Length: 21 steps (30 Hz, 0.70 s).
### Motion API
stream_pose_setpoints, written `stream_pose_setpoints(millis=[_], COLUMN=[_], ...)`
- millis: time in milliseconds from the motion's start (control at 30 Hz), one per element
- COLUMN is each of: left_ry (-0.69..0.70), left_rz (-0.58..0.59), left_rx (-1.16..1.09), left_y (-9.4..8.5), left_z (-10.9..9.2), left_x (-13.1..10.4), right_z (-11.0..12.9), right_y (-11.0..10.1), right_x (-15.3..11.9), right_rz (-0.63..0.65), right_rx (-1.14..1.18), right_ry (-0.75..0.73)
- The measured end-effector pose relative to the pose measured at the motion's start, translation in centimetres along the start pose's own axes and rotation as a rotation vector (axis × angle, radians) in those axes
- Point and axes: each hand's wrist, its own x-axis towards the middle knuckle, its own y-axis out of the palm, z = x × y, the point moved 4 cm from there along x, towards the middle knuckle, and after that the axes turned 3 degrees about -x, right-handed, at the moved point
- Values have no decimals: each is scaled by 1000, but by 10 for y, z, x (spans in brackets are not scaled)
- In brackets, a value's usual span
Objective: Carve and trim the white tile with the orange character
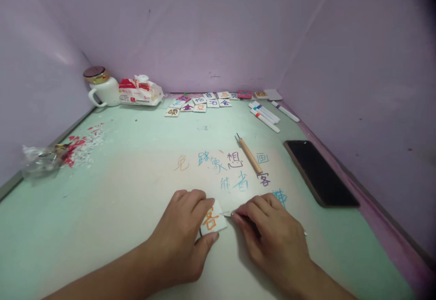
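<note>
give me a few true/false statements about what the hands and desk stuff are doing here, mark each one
1. The left hand holds down a small white tile with an orange character. True.
2. The right hand is resting on the black phone. False: the phone lies apart, to the right, untouched; the right hand holds a thin tool against the tile's edge.
3. A wooden-handled tool lies on the table among the coloured characters. True.
4. The white mug stands at the far right corner. False: it stands far left, beside the tissue pack.
5. Several marker pens lie near the back, right of the row of tiles. True.
</note>
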Motion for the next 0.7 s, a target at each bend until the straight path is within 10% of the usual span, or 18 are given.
stream_pose_setpoints(millis=[700], left_ry=[-5], left_rz=[0], left_rx=[-47], left_y=[0], left_z=[0], left_x=[0], right_z=[4], right_y=[8], right_x=[4], right_rz=[-25], right_rx=[-122], right_ry=[-43])
